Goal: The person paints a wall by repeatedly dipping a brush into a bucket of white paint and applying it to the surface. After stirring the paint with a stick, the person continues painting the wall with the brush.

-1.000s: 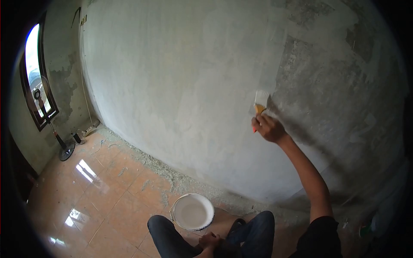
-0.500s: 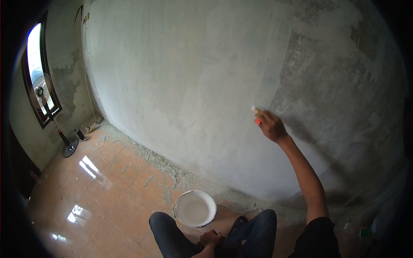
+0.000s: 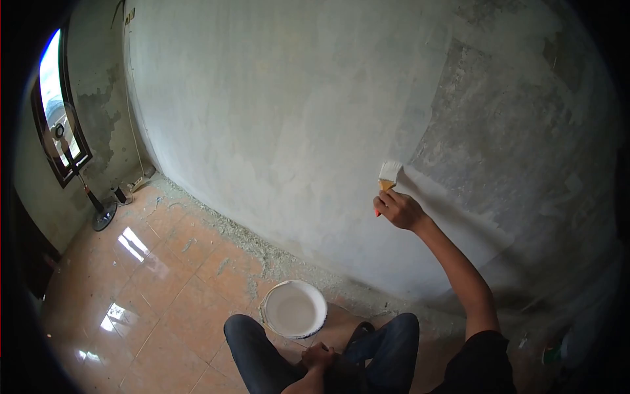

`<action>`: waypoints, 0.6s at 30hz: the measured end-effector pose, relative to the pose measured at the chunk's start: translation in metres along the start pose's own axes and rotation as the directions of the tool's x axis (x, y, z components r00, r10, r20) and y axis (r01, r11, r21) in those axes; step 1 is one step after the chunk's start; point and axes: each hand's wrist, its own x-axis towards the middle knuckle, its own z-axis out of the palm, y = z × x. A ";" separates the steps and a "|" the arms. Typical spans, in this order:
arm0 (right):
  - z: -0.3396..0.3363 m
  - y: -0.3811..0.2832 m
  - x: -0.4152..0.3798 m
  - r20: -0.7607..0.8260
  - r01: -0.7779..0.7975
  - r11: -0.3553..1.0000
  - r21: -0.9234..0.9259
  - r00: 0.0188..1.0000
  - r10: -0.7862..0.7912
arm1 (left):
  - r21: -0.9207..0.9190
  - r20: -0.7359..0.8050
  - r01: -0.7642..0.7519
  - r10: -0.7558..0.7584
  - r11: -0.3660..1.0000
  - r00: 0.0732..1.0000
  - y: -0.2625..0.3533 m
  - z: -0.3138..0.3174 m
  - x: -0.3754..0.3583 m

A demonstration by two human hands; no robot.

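Note:
My right hand (image 3: 399, 210) is closed around the handle of a paintbrush (image 3: 386, 184), in front of the wall (image 3: 315, 131). The brush has a yellowish ferrule or neck, a red handle end below my fingers, and white-coated bristles pointing up at the wall. Whether the bristles touch the surface is hard to tell. They are near the border between the pale coated part and the darker bare patch. My left hand (image 3: 318, 356) rests between my knees with its fingers curled in and nothing seen in it. A white bucket (image 3: 324, 314) of whitish liquid stands just beyond my knees.
Scrapings and debris (image 3: 262, 253) lie along the wall's foot on the tiled floor (image 3: 167, 289). A standing fan (image 3: 102, 215) is by the window (image 3: 56, 98) at far left, with a power strip (image 3: 138, 184) in the corner. A green object (image 3: 551, 355) lies at lower right.
My right hand has moved slightly down and left, and the brush has turned so its wide bristles now show. The left hand stays at my lap. The view has shifted a little.

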 end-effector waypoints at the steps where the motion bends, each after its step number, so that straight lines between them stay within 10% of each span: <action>1: 0.000 0.000 0.000 0.003 0.002 1.000 -0.002 1.000 -0.002 | -0.008 0.001 0.006 -0.006 1.000 1.000 0.001 0.000 0.001; 18: -0.056 0.058 0.027 -0.260 -0.372 0.898 0.233 0.866 0.427 | -0.022 0.002 0.007 -0.007 1.000 1.000 0.005 -0.007 -0.003</action>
